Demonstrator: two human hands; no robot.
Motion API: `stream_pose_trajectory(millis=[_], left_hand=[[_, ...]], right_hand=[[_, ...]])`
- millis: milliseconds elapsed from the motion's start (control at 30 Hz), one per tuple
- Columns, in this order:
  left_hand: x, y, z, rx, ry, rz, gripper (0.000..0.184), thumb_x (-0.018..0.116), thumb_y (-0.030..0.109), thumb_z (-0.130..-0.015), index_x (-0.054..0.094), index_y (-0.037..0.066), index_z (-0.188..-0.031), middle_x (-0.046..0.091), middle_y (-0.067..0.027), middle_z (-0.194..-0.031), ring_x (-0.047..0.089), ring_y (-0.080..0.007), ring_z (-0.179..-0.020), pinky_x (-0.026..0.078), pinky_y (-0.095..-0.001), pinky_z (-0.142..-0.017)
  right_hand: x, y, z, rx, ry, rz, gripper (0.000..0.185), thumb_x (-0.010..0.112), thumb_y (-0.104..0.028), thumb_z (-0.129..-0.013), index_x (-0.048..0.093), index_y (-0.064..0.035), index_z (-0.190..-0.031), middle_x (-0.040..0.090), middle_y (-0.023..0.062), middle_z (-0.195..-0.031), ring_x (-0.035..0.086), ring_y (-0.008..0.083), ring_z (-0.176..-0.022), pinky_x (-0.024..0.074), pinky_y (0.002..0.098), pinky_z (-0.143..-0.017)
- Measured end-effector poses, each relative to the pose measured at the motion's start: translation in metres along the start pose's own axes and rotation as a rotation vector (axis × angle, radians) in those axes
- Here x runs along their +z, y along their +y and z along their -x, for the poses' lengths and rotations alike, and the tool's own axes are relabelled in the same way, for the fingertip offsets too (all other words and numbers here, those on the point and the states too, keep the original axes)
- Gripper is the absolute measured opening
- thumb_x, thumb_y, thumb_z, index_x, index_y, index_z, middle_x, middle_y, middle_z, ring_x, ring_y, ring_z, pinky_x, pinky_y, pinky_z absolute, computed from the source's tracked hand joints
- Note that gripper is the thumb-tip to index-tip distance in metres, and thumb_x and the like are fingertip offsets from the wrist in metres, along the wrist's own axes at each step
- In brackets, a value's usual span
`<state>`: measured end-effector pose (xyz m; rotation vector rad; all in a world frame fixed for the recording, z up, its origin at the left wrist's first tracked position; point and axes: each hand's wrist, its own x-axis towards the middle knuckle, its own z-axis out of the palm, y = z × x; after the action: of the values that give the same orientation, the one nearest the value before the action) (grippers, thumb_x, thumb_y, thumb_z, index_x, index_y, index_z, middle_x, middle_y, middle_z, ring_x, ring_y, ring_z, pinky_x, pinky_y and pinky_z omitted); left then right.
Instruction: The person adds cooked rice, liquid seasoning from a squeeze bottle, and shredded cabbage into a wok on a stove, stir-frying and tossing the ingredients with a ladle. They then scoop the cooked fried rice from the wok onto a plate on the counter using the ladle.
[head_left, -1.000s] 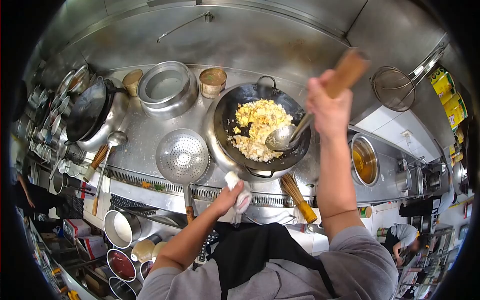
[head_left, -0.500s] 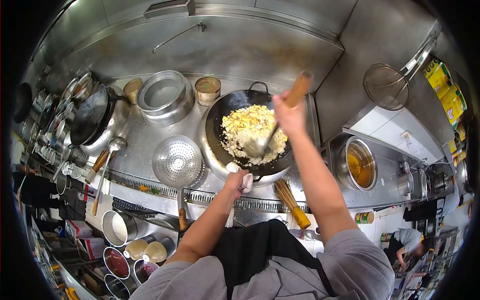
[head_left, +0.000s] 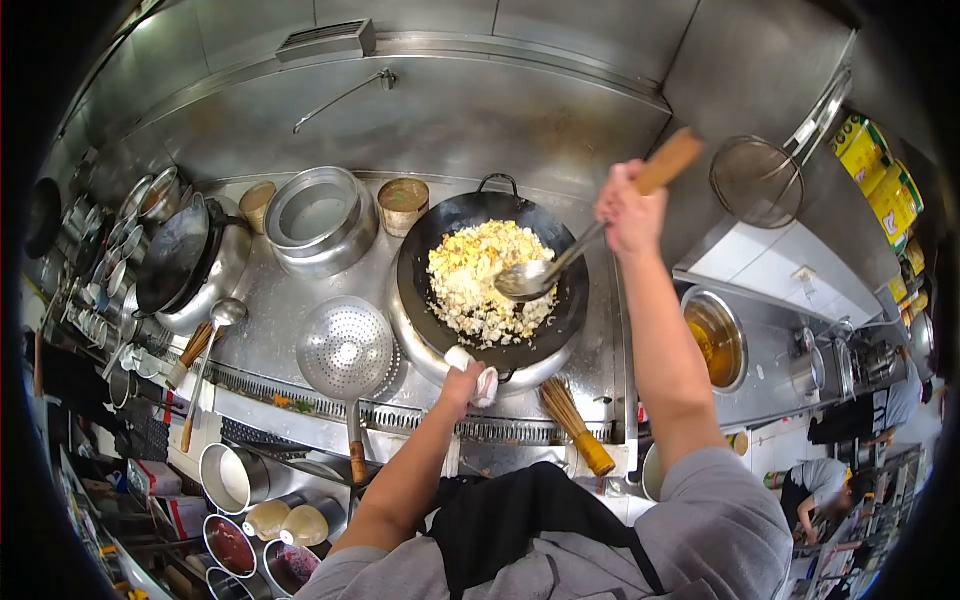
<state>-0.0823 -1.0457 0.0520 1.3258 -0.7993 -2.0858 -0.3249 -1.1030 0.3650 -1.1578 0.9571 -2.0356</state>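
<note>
A black wok (head_left: 420,310) sits on the round metal stove ring, holding rice mixed with yellow egg (head_left: 480,250). My right hand (head_left: 633,212) is closed on the wooden-handled ladle (head_left: 572,252), whose bowl rests over the right part of the rice. At the wok's near edge, my left hand (head_left: 465,384) is wrapped round a white cloth (head_left: 484,386), by the near wok handle, which the cloth and fingers partly hide. A perforated strainer (head_left: 346,345) lies just left of the wok.
Behind stand a metal pot (head_left: 318,225) and a tin (head_left: 403,205). A bamboo brush (head_left: 577,425) lies at the front edge. At right is a bowl of yellow liquid (head_left: 715,340), with a wire strainer (head_left: 757,182) hanging above. Another ladle (head_left: 228,313) lies left. Two other people are far right.
My left hand has moved with the cloth to the wok's near edge. The ladle has swept left through the rice and back, with my right hand. The rice is more mixed, and the view has shifted.
</note>
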Motion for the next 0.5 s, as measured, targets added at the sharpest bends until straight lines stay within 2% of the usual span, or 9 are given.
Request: stream_pose_trajectory(millis=[67, 100, 167, 233, 267, 333, 433, 467, 500], left_hand=[[-0.006, -0.012, -0.006, -0.045, -0.037, 0.083, 0.024, 0.059, 0.029, -0.093, 0.058, 0.010, -0.107, 0.065, -0.0048, -0.089, 0.065, -0.0202, -0.068, 0.053, -0.0386, -0.056], [-0.006, -0.013, -0.007, -0.074, -0.030, 0.156, 0.023, 0.059, 0.029, -0.093, 0.058, 0.010, -0.106, 0.065, -0.0048, -0.088, 0.064, -0.0202, -0.067, 0.053, -0.0384, -0.056], [0.002, -0.012, -0.003, -0.142, -0.025, 0.292, 0.022, 0.059, 0.029, -0.093, 0.059, 0.011, -0.105, 0.065, -0.0048, -0.086, 0.064, -0.0203, -0.067, 0.053, -0.0381, -0.057], [0.009, -0.003, -0.004, -0.111, 0.000, 0.239, 0.019, 0.059, 0.021, -0.091, 0.059, 0.005, -0.101, 0.064, -0.0075, -0.083, 0.063, -0.0212, -0.066, 0.052, -0.0381, -0.057], [0.008, -0.002, -0.013, -0.075, 0.009, 0.197, 0.017, 0.058, 0.018, -0.090, 0.059, 0.003, -0.099, 0.064, -0.0083, -0.083, 0.063, -0.0214, -0.066, 0.052, -0.0382, -0.056], [0.009, -0.005, -0.008, -0.017, 0.064, 0.137, 0.014, 0.057, 0.009, -0.085, 0.058, -0.002, -0.093, 0.063, -0.0111, -0.081, 0.063, -0.0217, -0.064, 0.051, -0.0370, -0.053], [0.012, -0.013, -0.015, 0.063, 0.134, 0.200, 0.013, 0.058, 0.008, -0.084, 0.058, -0.003, -0.090, 0.062, -0.0112, -0.078, 0.062, -0.0216, -0.061, 0.049, -0.0350, -0.048], [0.013, -0.006, -0.007, 0.043, 0.143, 0.156, 0.013, 0.059, 0.006, -0.083, 0.058, -0.005, -0.089, 0.061, -0.0118, -0.078, 0.062, -0.0213, -0.060, 0.049, -0.0342, -0.045], [0.014, -0.008, -0.005, 0.049, 0.148, 0.179, 0.013, 0.059, 0.006, -0.082, 0.058, -0.005, -0.089, 0.061, -0.0117, -0.078, 0.062, -0.0209, -0.059, 0.049, -0.0341, -0.045]], right_hand=[[0.000, -0.026, 0.005, -0.171, -0.032, 0.018, 0.023, 0.064, -0.013, -0.092, 0.044, -0.0089, -0.081, 0.040, -0.0010, -0.056, 0.035, 0.0086, -0.042, 0.0296, 0.0251, -0.040], [-0.005, -0.027, 0.007, -0.222, -0.055, 0.001, 0.022, 0.063, -0.013, -0.092, 0.044, -0.0092, -0.081, 0.040, -0.0011, -0.055, 0.035, 0.0085, -0.042, 0.0295, 0.0248, -0.040], [-0.008, 0.046, 0.008, -0.147, 0.297, 0.111, 0.034, 0.062, -0.012, -0.093, 0.036, -0.0143, -0.071, 0.035, -0.0030, -0.051, 0.032, 0.0083, -0.040, 0.0292, 0.0253, -0.039], [-0.004, 0.076, 0.002, 0.094, 0.009, 0.022, 0.030, 0.063, -0.013, -0.092, 0.040, -0.0132, -0.074, 0.036, -0.0026, -0.051, 0.034, 0.0092, -0.040, 0.0305, 0.0262, -0.039], [0.005, 0.074, -0.003, 0.082, -0.042, 0.043, 0.028, 0.063, -0.013, -0.092, 0.041, -0.0129, -0.075, 0.036, -0.0026, -0.051, 0.035, 0.0094, -0.041, 0.0314, 0.0263, -0.039], [0.056, 0.019, 0.014, 0.072, -0.116, 0.091, 0.025, 0.062, -0.012, -0.092, 0.042, -0.0122, -0.077, 0.037, -0.0025, -0.051, 0.036, 0.0098, -0.041, 0.0332, 0.0265, -0.040], [0.063, 0.022, 0.057, -0.111, -0.205, 0.022, 0.030, 0.063, -0.015, -0.092, 0.042, -0.0102, -0.072, 0.043, -0.0010, -0.054, 0.040, 0.0083, -0.044, 0.0341, 0.0260, -0.042], [0.054, 0.054, 0.070, -0.089, -0.230, 0.071, 0.029, 0.064, -0.019, -0.092, 0.045, -0.0105, -0.071, 0.044, -0.0009, -0.054, 0.044, 0.0085, -0.048, 0.0361, 0.0260, -0.046], [0.037, 0.108, 0.078, 0.042, -0.241, 0.199, 0.029, 0.065, -0.022, -0.090, 0.049, -0.0086, -0.071, 0.047, -0.0010, -0.055, 0.048, 0.0087, -0.054, 0.0377, 0.0260, -0.050]])
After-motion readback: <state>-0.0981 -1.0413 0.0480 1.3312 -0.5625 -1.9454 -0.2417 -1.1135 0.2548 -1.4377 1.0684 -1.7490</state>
